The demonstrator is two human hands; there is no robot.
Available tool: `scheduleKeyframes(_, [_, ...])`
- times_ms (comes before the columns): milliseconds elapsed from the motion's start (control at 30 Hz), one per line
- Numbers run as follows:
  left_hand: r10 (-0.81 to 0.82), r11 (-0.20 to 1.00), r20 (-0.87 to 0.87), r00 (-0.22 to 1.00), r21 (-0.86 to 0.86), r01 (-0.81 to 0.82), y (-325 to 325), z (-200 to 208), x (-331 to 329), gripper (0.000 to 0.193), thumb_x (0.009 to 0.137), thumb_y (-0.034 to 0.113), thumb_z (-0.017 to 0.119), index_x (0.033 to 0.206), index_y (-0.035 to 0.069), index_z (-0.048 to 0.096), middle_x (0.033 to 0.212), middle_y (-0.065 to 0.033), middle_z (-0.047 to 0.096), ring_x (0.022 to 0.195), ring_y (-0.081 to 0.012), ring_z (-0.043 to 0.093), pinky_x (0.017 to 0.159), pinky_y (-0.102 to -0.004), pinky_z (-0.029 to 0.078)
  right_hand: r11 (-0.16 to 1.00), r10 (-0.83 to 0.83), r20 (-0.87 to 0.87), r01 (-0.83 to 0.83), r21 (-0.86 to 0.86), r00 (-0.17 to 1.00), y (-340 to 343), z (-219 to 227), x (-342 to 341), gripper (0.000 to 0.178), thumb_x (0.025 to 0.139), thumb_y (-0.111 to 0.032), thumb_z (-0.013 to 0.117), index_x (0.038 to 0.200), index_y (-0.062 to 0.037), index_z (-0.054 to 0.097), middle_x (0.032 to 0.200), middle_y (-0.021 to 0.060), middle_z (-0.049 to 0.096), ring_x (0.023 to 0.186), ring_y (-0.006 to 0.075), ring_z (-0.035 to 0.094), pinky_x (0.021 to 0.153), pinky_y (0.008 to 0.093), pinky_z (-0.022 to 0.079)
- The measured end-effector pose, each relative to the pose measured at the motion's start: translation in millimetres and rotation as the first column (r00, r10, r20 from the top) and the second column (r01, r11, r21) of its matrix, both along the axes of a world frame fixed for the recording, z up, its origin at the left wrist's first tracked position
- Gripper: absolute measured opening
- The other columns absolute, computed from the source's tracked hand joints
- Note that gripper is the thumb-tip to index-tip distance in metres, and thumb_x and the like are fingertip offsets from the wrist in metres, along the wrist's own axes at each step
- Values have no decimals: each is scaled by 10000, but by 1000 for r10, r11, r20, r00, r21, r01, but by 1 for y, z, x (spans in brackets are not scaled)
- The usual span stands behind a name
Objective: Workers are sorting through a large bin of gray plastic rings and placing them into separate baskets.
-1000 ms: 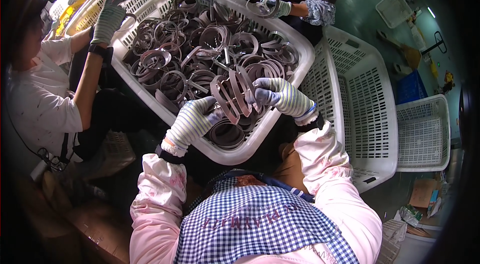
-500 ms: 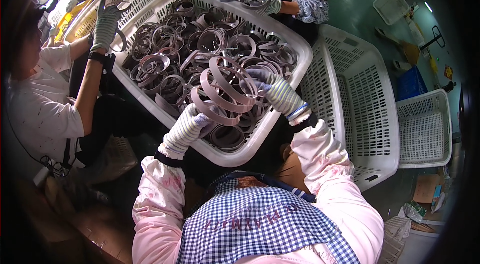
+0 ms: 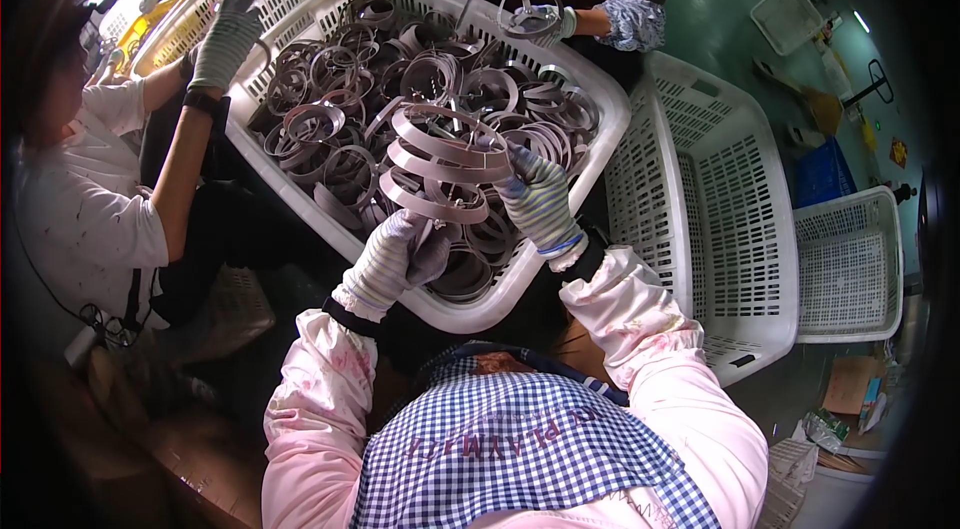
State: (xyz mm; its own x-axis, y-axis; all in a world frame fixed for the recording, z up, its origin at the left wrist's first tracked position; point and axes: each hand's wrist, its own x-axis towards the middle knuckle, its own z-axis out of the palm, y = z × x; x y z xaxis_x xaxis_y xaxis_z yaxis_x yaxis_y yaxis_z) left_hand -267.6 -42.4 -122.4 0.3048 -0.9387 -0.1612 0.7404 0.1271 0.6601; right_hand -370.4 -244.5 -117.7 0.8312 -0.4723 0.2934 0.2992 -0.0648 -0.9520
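Observation:
Over the near part of a white plastic crate [image 3: 590, 164], I hold several mauve-grey band rings [image 3: 448, 172] spread one above another like a loose coil. My left hand [image 3: 398, 254], in a striped knit glove, is closed on the lowest band at its near side. My right hand [image 3: 543, 204], gloved alike, grips the bands at their right side, its fingertips partly behind them. Beneath, a heap of similar loose rings [image 3: 345, 119] fills the crate.
A co-worker's gloved hand [image 3: 228, 44] is raised over the crate's left corner. Across the crate, another person's hand [image 3: 550, 24] holds a ring. White slatted crates [image 3: 745, 229] stand at my right; a blue bin [image 3: 823, 169] lies beyond them.
The held bands have tipped from a slant to nearly level. My right hand has come lower and nearer, my left slightly right. The far person's other hand has moved away from their ring.

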Motion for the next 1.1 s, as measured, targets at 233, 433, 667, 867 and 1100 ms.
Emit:
scheduleKeyframes(233, [-23,1000,-104,994,-21,21,-4,1,0,505,925,519,639,1125,56,630,643,-36,596,370,-113,410,362,-238,294,707,-276,144,302,-640,950,2,0,0,255,879,-219,746,1005,0,711,798,149,685,719,358,648,685,398,532])
scheduleKeyframes(433, [43,997,-105,994,-62,-49,-5,5,-4,485,937,514,625,1065,47,645,609,-13,549,342,-106,346,340,-236,255,497,-244,289,375,-783,926,-5,12,-1,244,840,-194,770,986,-6,716,817,140,694,796,329,671,720,415,532])
scheduleKeyframes(667, [75,996,-22,997,44,-74,-6,8,-2,501,908,539,640,1053,59,641,587,8,527,340,-94,330,353,-237,258,605,-239,157,274,-747,958,-5,14,-2,205,856,-160,756,983,-7,708,799,132,687,752,307,671,666,400,520])
scheduleKeyframes(867, [141,978,28,990,154,-144,-9,8,2,496,913,546,643,1068,75,619,587,20,527,341,-78,317,350,-226,255,735,-250,301,382,-560,920,1,22,-1,204,857,-99,741,1043,-35,685,774,113,682,669,287,659,623,381,502])
scheduleKeyframes(1100, [138,955,172,975,236,-177,-11,12,-1,621,920,650,580,931,37,677,520,52,451,392,-61,362,378,-214,238,643,-204,311,367,-673,928,6,39,0,258,824,-117,790,1052,-55,686,728,81,674,627,270,645,590,374,491])
